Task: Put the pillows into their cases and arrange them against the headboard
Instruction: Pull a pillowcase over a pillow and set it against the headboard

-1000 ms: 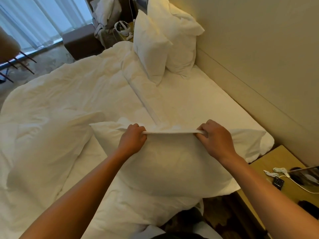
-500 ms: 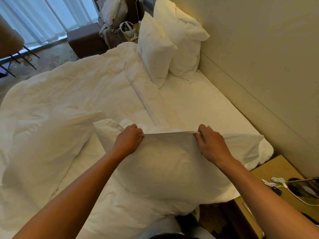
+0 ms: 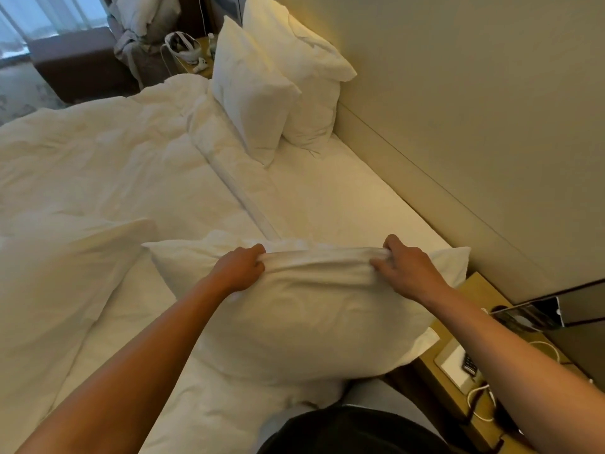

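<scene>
A: Gripping what, exactly, at this stage?

B: My left hand (image 3: 240, 268) and right hand (image 3: 406, 270) each hold, with curled fingers, a bunched fold of the white cotton pillowcase (image 3: 314, 267) along its open edge. The plump white pillow (image 3: 294, 326) lies in front of me on the white-sheeted bed (image 3: 327, 204), near its corner beside the wooden nightstand (image 3: 471, 365).

A: And the remaining work?

B: Two cased white pillows (image 3: 255, 93) already stand against the pale padded headboard (image 3: 425, 178). For this one I judge the flap needs drawing over the filling evenly: both hands pulling together, cloth kept taut between them, corners seated before I let go. An uneven pull would likely leave a twisted hem.
</scene>
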Demonstrator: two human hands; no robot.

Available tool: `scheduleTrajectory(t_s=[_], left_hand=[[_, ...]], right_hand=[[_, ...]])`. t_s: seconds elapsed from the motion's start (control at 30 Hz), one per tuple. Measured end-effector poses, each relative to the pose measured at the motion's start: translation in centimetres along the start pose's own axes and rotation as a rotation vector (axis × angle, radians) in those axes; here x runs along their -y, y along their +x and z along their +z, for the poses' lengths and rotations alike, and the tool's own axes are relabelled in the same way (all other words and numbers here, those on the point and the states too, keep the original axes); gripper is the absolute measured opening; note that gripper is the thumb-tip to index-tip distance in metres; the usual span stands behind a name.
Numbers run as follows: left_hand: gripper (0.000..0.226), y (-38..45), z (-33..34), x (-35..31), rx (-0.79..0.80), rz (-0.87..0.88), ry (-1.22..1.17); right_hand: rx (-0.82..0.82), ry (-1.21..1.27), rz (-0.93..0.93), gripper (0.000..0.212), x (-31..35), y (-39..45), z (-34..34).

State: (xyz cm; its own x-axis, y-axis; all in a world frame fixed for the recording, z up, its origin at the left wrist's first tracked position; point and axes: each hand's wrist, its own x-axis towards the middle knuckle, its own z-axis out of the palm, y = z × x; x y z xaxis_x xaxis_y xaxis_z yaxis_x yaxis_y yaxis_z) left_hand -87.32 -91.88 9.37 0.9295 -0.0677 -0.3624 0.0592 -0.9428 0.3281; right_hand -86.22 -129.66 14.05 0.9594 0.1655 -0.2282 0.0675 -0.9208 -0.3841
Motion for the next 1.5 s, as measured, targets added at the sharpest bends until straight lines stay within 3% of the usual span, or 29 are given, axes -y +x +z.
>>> scheduleTrajectory(t_s=[0.13,0.27,0.5,0.7,0.93,1.13,1.5], left_hand=[[0.026,0.7,0.1,1.5,0.017,0.020,0.064],[0.029,1.1,-0.2,2.5,-0.061,0.057,0.093],[0.024,2.1,-2.5,3.0,-0.240,0.070,0.012],[0.027,2.2,-2.1,2.9,-0.140,0.025,-0.056],[0.036,1.9,-1.4,3.8,0.063,-0.195,-0.245],[0.026,1.4,-1.5,4.1,0.001,-0.170,-0.117],[0.027,0.1,-2.7,5.7,-0.006,-0.023,-0.144]], right_hand=[[0.022,-0.062,0.009,0.048,-0.3,0.4,1.2],[0.000,-0.068,0.009,0.023,-0.5,1.3,2.2],[-0.113,-0.010,-0.002,0.033,-0.5,3.1,2.9],[-0.060,-0.049,0.043,0.040,-1.4,4.1,4.4],[-0.061,-0.033,0.064,0.041,-2.2,3.2,5.5],[-0.041,0.008,0.062,0.038,-2.3,3.0,5.8],[-0.072,-0.002,0.082,0.040,-2.3,2.6,7.0]])
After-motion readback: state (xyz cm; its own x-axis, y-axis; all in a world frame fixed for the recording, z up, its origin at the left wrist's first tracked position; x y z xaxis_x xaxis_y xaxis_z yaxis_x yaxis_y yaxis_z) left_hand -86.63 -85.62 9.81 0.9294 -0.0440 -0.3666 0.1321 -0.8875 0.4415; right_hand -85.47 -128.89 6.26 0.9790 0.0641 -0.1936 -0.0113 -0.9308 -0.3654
